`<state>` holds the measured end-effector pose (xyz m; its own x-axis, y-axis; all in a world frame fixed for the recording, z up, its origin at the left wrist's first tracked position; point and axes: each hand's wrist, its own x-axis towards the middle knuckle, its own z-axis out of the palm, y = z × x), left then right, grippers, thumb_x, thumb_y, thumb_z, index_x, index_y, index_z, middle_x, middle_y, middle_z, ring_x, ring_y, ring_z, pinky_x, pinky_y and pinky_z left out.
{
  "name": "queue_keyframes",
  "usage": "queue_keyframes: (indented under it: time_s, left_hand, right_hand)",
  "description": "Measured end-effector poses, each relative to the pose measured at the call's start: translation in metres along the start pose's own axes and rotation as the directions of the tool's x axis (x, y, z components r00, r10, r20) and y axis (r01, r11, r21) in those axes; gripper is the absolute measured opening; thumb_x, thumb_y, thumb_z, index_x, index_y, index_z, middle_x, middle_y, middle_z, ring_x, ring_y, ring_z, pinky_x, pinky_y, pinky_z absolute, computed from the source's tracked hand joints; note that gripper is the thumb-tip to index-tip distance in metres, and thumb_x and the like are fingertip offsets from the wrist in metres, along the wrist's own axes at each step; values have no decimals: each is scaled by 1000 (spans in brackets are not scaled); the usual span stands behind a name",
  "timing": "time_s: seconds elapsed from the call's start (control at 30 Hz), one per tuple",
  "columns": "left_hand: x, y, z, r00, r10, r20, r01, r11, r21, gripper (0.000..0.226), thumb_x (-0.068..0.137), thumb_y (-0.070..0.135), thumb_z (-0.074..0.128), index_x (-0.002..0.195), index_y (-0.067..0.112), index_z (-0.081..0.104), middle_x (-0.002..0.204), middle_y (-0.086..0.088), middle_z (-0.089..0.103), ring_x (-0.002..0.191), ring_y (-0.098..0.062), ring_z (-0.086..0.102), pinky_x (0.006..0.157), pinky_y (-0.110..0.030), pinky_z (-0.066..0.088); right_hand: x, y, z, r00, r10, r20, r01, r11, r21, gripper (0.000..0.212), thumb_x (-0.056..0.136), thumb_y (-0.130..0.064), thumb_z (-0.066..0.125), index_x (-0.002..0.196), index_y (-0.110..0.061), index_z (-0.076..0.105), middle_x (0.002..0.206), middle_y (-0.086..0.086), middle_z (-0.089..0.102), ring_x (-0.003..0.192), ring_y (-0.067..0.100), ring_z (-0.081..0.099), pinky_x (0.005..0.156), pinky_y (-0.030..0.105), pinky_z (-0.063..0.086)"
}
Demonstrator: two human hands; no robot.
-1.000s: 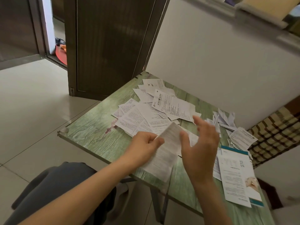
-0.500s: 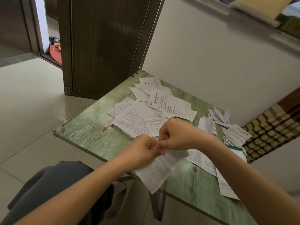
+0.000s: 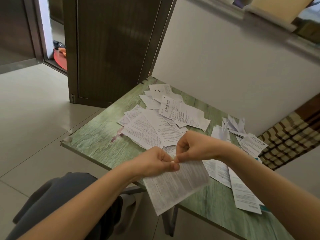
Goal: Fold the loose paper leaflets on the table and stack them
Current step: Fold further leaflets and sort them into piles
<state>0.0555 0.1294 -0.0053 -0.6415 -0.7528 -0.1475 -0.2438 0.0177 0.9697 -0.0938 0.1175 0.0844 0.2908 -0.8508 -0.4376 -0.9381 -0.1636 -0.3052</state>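
left hand [image 3: 155, 163] and right hand [image 3: 195, 148] are meeting fingertip to fingertip, both pinching the top corner of one leaflet [image 3: 174, 186] overhanging the near table [image 3: 97, 141] edge. looks like they're aligning corners for a fold, so next is pressing the crease. loose pile [image 3: 155, 129] is lying mid-table, folded ones [image 3: 232, 125] sitting far right. no container showing.

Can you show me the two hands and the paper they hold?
Left hand [image 3: 152, 162]: head view, on its back.
Right hand [image 3: 199, 146]: head view, on its back.
Paper [image 3: 176, 186]: head view, middle of the printed sheet.
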Motion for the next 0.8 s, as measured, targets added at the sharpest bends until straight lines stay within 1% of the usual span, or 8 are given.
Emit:
queue_keyframes:
  time_s: [0.1,0.17,0.27,0.33,0.47,0.53,0.67,0.8]
  left_hand:
    - [-5,1,-7,999,-47,25,46,998,45,29,88,28,65,67,8,62,46,12,50,38,-1,44,43,-14,35]
    - [-9,-2,-15,997,-71,6,70,995,74,27,88,28,65,64,15,62,51,11,56,42,0,50,47,-15,39]
    - [-11,-3,-25,996,-86,-28,88,995,49,25,87,28,65,65,18,64,59,6,62,51,-6,57,52,-18,44]
    - [-10,-1,-25,995,-90,-45,91,996,22,22,87,28,65,69,15,66,61,6,65,55,-7,61,53,-17,46]
    - [-8,5,-21,995,-84,-52,85,996,26,22,88,32,64,69,20,65,61,8,66,59,-6,64,56,-17,47]
    - [-9,8,-19,996,-75,-53,76,997,17,24,88,32,63,67,22,63,59,8,65,57,-5,63,54,-15,45]
    - [-9,8,-15,993,-47,-112,48,999,3,32,93,37,54,67,19,60,58,7,59,53,-9,56,51,-15,42]
    - [-11,9,-20,994,-44,-99,31,991,-133,23,96,25,50,87,14,68,76,3,70,67,-8,67,58,-17,49]
  right_hand:
    - [-8,18,-14,996,80,-40,-82,995,-61,16,84,-13,68,69,-9,65,57,-10,59,45,-5,48,48,8,37]
    - [-16,41,-27,979,161,-125,-175,979,-106,17,86,-14,65,74,-1,66,64,-5,64,48,-3,51,50,11,43]
    - [-30,71,-38,921,222,-319,-201,975,98,14,86,-15,65,75,-6,65,70,1,68,66,13,62,71,33,56]
    - [-35,68,-34,887,214,-409,-91,949,301,11,87,-16,64,80,-8,64,74,2,69,72,14,65,72,28,54]
    - [-25,39,-7,981,119,-155,-36,889,457,24,89,-32,58,102,-13,62,94,1,69,82,14,67,70,19,53]
    - [-17,29,10,986,85,-142,-19,910,413,28,88,-34,61,97,-8,65,85,-1,66,73,13,64,66,20,49]
    - [-9,22,21,941,70,-332,82,902,423,24,87,-23,66,80,0,66,71,5,57,67,14,55,65,30,44]
    - [-10,23,10,892,115,-436,83,909,408,20,87,-21,66,71,-10,66,65,-2,60,58,3,57,57,16,47]
